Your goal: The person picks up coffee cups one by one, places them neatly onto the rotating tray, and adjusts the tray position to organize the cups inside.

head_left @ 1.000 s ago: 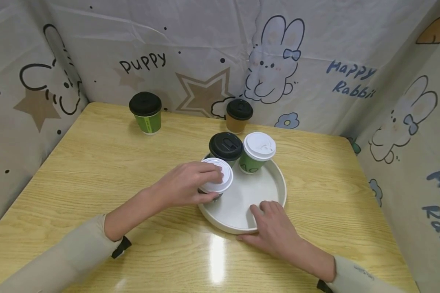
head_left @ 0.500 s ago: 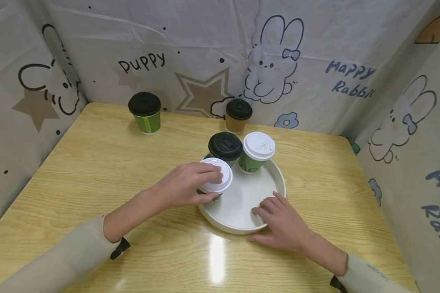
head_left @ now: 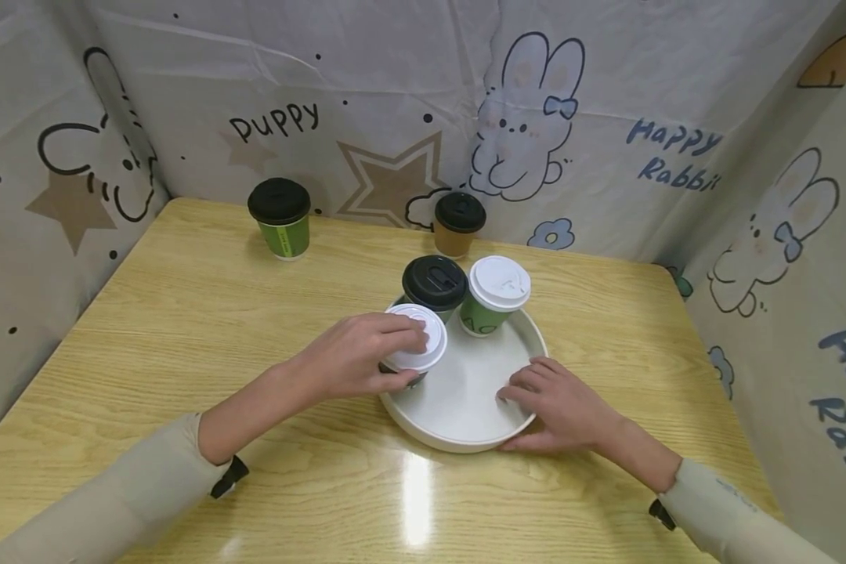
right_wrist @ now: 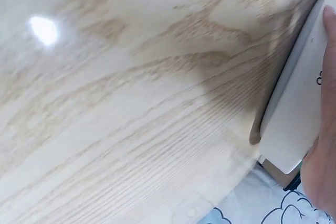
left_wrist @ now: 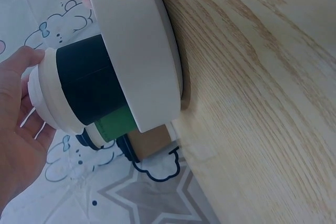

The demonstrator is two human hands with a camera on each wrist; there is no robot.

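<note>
My left hand (head_left: 366, 352) holds a paper coffee cup (head_left: 435, 335) by its white lid, fingers over the lid and thumb at its side. In the left wrist view the dark body of this cup (left_wrist: 89, 77) rises from the round white tray (left_wrist: 139, 51). On the tray (head_left: 465, 407), just behind it, stands a black-lidded cup (head_left: 435, 282); a green cup with a white lid (head_left: 497, 294) is to the right. My right hand (head_left: 564, 407) grips the tray's front right rim, fingers inside and thumb outside. Only part of the right hand (right_wrist: 320, 145) shows in the right wrist view.
A green cup with a black lid (head_left: 285, 235) stands at the table's back left. Behind the tray is a brown cup with a black lid (head_left: 458, 231). A printed cloth (head_left: 395, 78) closes off the back and sides of the wooden table (head_left: 183, 329).
My right hand has slid rightward along the tray's rim, from the front to the front right. The left hand, the cups and the tray look unmoved.
</note>
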